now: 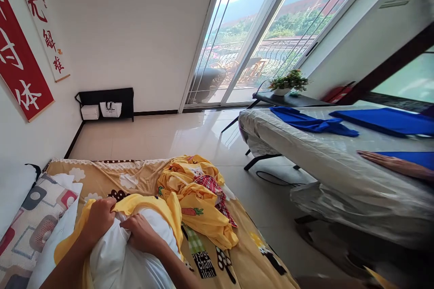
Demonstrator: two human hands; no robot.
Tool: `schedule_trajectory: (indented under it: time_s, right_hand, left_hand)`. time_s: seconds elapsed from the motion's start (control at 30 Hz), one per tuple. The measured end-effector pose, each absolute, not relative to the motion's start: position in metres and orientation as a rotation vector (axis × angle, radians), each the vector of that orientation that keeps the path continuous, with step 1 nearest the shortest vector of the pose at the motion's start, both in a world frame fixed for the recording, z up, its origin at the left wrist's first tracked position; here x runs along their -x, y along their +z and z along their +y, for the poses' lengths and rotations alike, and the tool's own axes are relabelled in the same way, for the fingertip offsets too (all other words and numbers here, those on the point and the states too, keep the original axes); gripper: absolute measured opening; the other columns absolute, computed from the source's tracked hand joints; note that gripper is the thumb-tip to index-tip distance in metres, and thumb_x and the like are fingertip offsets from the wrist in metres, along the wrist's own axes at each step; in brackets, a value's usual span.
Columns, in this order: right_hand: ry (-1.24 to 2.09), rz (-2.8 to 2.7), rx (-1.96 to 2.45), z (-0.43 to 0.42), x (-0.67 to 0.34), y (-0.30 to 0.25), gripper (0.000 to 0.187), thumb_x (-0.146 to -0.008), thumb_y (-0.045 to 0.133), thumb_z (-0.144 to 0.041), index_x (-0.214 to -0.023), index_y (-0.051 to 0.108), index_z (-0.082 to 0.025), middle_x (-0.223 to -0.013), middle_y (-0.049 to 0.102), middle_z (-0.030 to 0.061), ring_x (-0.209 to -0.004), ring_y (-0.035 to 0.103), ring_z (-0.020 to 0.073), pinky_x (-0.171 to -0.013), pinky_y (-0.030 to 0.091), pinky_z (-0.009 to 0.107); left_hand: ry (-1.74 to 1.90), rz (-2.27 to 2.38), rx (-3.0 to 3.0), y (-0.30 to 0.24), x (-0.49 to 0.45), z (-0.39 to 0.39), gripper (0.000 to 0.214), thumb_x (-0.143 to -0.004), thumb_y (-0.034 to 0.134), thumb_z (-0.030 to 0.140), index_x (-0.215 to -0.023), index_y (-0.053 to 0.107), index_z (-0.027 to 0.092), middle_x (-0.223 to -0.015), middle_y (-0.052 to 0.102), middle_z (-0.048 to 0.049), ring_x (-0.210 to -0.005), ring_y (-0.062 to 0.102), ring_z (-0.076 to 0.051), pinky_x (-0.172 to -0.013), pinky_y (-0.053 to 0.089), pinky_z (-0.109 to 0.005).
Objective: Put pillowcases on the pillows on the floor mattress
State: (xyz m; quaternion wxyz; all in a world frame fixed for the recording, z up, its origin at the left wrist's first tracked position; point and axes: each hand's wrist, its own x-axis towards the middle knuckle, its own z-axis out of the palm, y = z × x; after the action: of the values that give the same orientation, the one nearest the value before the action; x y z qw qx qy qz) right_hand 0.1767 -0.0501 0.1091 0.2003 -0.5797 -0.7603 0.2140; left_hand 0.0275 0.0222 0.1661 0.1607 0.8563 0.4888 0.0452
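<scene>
Both hands are closed on cloth, close together. The left hand (101, 216) is curled shut over the edge of a bright yellow fabric cover (151, 201); the right hand (142, 234), fingers bent in a narrow grip, bunches a soft white padded fabric piece (117, 255), which lies partly inside the yellow cover, directly below the hands at six o'clock.

From the hands, a crumpled yellow cloth printed with carrots (200, 196) lies at two o'clock, showing a red plaid patch. A pale pillow with rounded-square patterns (32, 216) sits at nine o'clock. All rest on a tan patterned bed sheet (252, 255).

Between two and three o'clock, across a glossy tiled floor (162, 133), stands a plastic-wrapped mattress (298, 144) bearing royal-blue cloths (312, 122); another person's hand (386, 160) lies flat there, fingers extended. A green potted plant (290, 82) is at two o'clock, sliding glass doors (259, 31) between one and two, a low black shelf (105, 95) near twelve, and a red hanging banner (23, 61) near eleven.
</scene>
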Motion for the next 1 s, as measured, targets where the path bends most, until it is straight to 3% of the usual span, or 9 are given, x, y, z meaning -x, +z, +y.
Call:
schedule_trajectory:
  time_s: [0.17,0.3,0.47,0.6,0.67,0.8,0.9,1.0]
  right_hand:
    - [0.522,-2.077,1.675,-0.041,-0.169,0.093,0.025,-0.056,0.057,-0.005,-0.073,0.067,-0.02,-0.073,0.07,0.0021,-0.071,0.063,0.0189,-0.058,0.028,0.026]
    - [0.47,-2.029,1.754,-0.04,-0.14,0.083,0.026,-0.06,0.055,-0.005,-0.079,0.069,-0.017,-0.069,0.07,0.0078,-0.064,0.063,0.0229,-0.057,0.036,0.029]
    - [0.463,-1.987,1.698,-0.049,-0.125,0.099,0.031,-0.072,0.05,-0.008,-0.092,0.071,-0.018,-0.097,0.074,0.0131,-0.092,0.068,0.0324,-0.077,0.05,0.039]
    - [0.621,-2.031,1.4,-0.082,-0.176,0.156,0.047,-0.071,0.06,-0.01,-0.116,0.068,-0.022,-0.118,0.069,0.011,-0.113,0.062,0.0304,-0.097,0.049,0.04]
    - [0.751,-2.01,1.218,-0.098,-0.211,0.184,0.049,-0.08,0.064,-0.02,-0.128,0.062,-0.028,-0.128,0.063,0.0088,-0.12,0.058,0.026,-0.102,0.047,0.039]
    - [0.472,-1.73,1.339,-0.096,-0.243,0.188,0.053,-0.083,0.065,-0.027,-0.135,0.057,-0.031,-0.132,0.059,0.0099,-0.124,0.053,0.0257,-0.104,0.044,0.043]
    - [0.249,-1.51,1.398,-0.071,-0.232,0.154,0.049,-0.08,0.058,-0.019,-0.129,0.062,-0.025,-0.107,0.066,0.0092,-0.098,0.061,0.0213,-0.086,0.051,0.035]
    - [0.175,-1.271,1.392,-0.051,-0.222,0.13,0.031,-0.078,0.052,-0.019,-0.101,0.073,-0.02,-0.073,0.058,0.0023,-0.066,0.055,0.0155,-0.06,0.044,0.026]
  left_hand:
    - [0.31,1.305,-2.272,0.181,-0.02,0.026,0.019,-0.066,0.047,0.005,-0.058,0.037,0.019,-0.056,0.039,0.0054,-0.058,0.036,-0.011,-0.059,0.019,-0.027]
    - [0.426,1.283,-2.225,0.197,-0.032,0.014,0.021,-0.063,0.046,0.004,-0.058,0.033,0.02,-0.055,0.036,0.0059,-0.057,0.034,-0.011,-0.059,0.02,-0.026]
    - [0.586,1.136,-2.125,0.203,-0.046,-0.017,0.021,-0.058,0.046,0.01,-0.055,0.029,0.021,-0.053,0.033,0.0059,-0.055,0.032,-0.01,-0.054,0.022,-0.025]
    - [0.851,1.164,-2.046,0.21,-0.031,-0.022,0.015,-0.062,0.044,0.018,-0.056,0.031,0.022,-0.052,0.033,0.0057,-0.051,0.031,-0.009,-0.05,0.024,-0.023]
    - [0.915,1.139,-2.074,0.217,-0.023,-0.024,0.015,-0.064,0.045,0.019,-0.056,0.032,0.022,-0.052,0.032,0.0059,-0.049,0.031,-0.009,-0.048,0.024,-0.023]
    - [0.986,0.901,-2.293,0.231,-0.025,-0.04,0.021,-0.064,0.045,0.009,-0.058,0.029,0.02,-0.052,0.035,0.0057,-0.048,0.033,-0.008,-0.047,0.025,-0.022]
    - [1.013,0.624,-2.542,0.238,-0.038,-0.054,0.024,-0.065,0.045,0.002,-0.061,0.03,0.02,-0.056,0.045,0.0045,-0.052,0.042,-0.008,-0.051,0.032,-0.02]
    - [1.12,0.497,-2.712,0.236,-0.049,-0.058,0.023,-0.065,0.045,-0.001,-0.066,0.037,0.021,-0.062,0.052,0.0035,-0.059,0.05,-0.01,-0.057,0.04,-0.02]
